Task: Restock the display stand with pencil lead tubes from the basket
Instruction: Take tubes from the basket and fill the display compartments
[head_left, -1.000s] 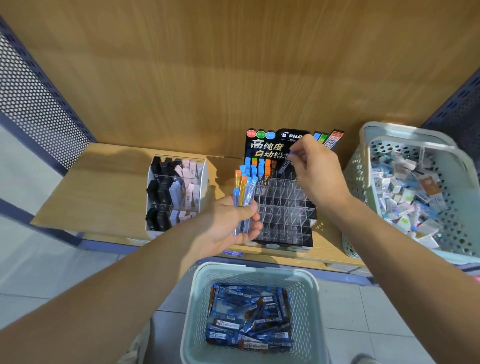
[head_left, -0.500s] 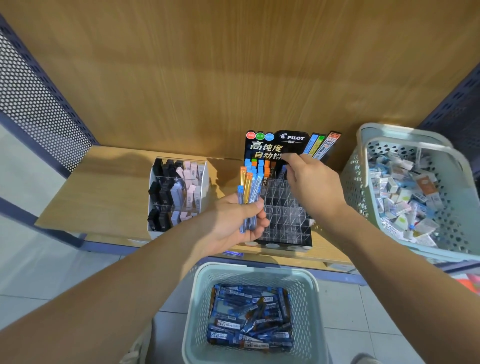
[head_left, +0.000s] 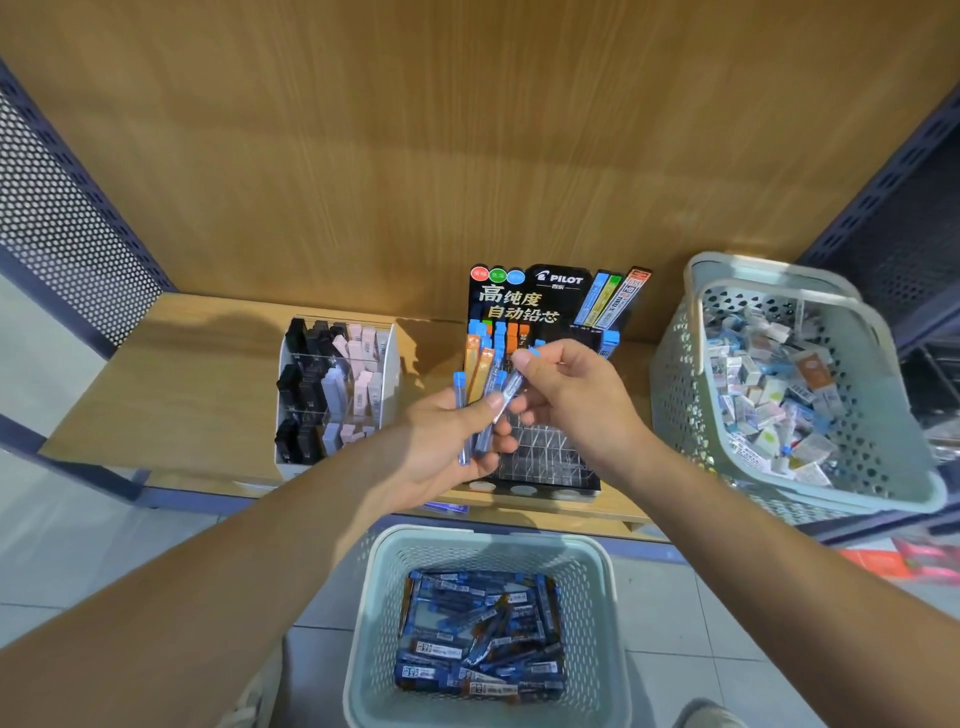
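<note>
Your right hand (head_left: 571, 405) pinches what looks like one tube (head_left: 511, 387) from the bundle (head_left: 475, 376) your left hand (head_left: 441, 452) grips; tug crooked, neighbours spill.

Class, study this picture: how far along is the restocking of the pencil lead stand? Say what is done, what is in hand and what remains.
Done: only the back rows of the display stand hold tubes. In hand: the left hand grips a bundle; the right hand pinches one blue-capped tube from it. Left: most front slots stand empty, and the floor basket holds many more.
</note>
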